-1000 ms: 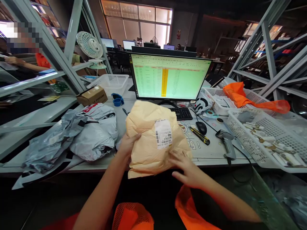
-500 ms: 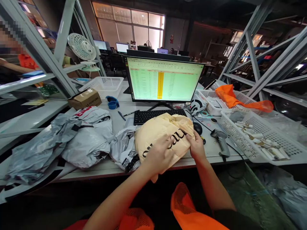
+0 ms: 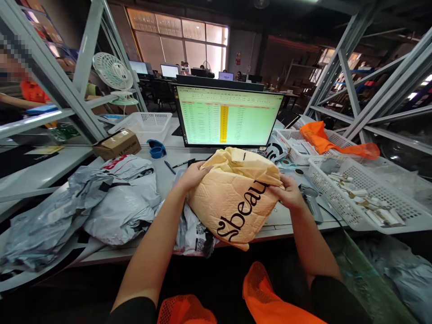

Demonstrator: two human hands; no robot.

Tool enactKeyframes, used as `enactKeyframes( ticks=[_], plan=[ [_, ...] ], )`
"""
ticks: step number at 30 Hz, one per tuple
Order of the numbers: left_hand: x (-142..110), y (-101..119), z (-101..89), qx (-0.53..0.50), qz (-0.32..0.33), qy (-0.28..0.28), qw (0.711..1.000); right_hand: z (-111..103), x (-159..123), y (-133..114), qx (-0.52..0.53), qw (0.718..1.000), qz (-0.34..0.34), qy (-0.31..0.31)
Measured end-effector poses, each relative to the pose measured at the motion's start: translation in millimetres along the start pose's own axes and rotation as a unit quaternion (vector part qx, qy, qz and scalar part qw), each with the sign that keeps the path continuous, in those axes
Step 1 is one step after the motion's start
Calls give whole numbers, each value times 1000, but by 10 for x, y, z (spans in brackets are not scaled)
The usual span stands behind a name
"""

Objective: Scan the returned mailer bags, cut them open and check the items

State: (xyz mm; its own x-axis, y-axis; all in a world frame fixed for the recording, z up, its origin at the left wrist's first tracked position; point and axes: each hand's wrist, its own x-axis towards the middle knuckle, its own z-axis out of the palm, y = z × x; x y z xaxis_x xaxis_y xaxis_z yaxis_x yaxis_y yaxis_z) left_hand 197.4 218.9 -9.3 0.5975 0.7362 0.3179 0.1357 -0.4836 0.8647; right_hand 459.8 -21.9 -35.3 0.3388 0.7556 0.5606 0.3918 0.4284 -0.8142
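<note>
A padded, peach-coloured mailer (image 3: 236, 198) with black lettering is held up over the desk's front edge, its printed side facing me. My left hand (image 3: 194, 174) grips its upper left corner with the fingers curled over the top. My right hand (image 3: 286, 192) pinches its right edge. The mailer hides the keyboard and part of the monitor's foot.
A lit monitor (image 3: 227, 116) stands behind. Grey poly bags (image 3: 118, 198) pile up at left beside a cardboard box (image 3: 117, 144). A barcode scanner (image 3: 312, 202) lies at right near white baskets (image 3: 364, 198) and orange cloth (image 3: 324, 137). Another person's arm (image 3: 16, 101) rests far left.
The mailer was turned over from its label side to its lettered side, then lifted off the desk and tilted upright. Both hands shifted to its upper corners.
</note>
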Motion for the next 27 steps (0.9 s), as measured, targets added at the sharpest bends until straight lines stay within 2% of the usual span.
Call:
enactKeyframes(
  ticks=[1, 2, 3, 4, 5, 6, 8, 10, 12, 13, 15, 17, 20, 22, 24, 25, 27],
  plan=[
    [-41, 3, 22, -25, 1, 28, 999, -20, 44, -117, -63, 996, -59, 25],
    [-93, 18, 52, -44, 4, 75, 996, -22, 76, -251, -131, 980, -134, 69],
    [-154, 46, 88, -54, 10, 131, 990, -3, 101, -397, -198, 950, -216, 107],
    [-224, 86, 129, -56, 21, 183, 981, 38, 121, -547, -255, 915, -292, 113],
    [-301, 134, 171, -50, 33, 223, 973, 97, 144, -692, -302, 883, -350, 80],
    [-383, 185, 214, -40, 45, 252, 966, 170, 174, -824, -343, 859, -380, 22],
    [-552, 269, 286, -15, 67, 288, 955, 329, 273, -1014, -424, 823, -370, -81],
    [-703, 308, 323, 11, 77, 293, 953, 461, 411, -1085, -518, 792, -310, -88],
    [-809, 312, 316, 37, 71, 259, 963, 540, 541, -1057, -584, 761, -266, -90],
    [-839, 316, 298, 47, 66, 237, 968, 563, 586, -1024, -595, 751, -263, -114],
    [-854, 361, 247, 67, 73, 208, 973, 593, 619, -960, -580, 740, -291, -177],
    [-825, 474, 197, 93, 101, 204, 969, 613, 579, -937, -543, 737, -337, -219],
    [-766, 705, 160, 150, 126, 182, 964, 604, 452, -1009, -480, 757, -360, -260],
    [-780, 811, 167, 165, 121, 134, 970, 549, 378, -1100, -430, 787, -317, -310],
    [-863, 833, 203, 155, 122, 101, 975, 465, 343, -1188, -398, 812, -229, -360],
    [-926, 814, 229, 149, 129, 109, 974, 423, 341, -1225, -398, 819, -178, -374],
    [-1068, 735, 291, 143, 152, 168, 963, 364, 366, -1281, -441, 819, -71, -360]
  ],
)
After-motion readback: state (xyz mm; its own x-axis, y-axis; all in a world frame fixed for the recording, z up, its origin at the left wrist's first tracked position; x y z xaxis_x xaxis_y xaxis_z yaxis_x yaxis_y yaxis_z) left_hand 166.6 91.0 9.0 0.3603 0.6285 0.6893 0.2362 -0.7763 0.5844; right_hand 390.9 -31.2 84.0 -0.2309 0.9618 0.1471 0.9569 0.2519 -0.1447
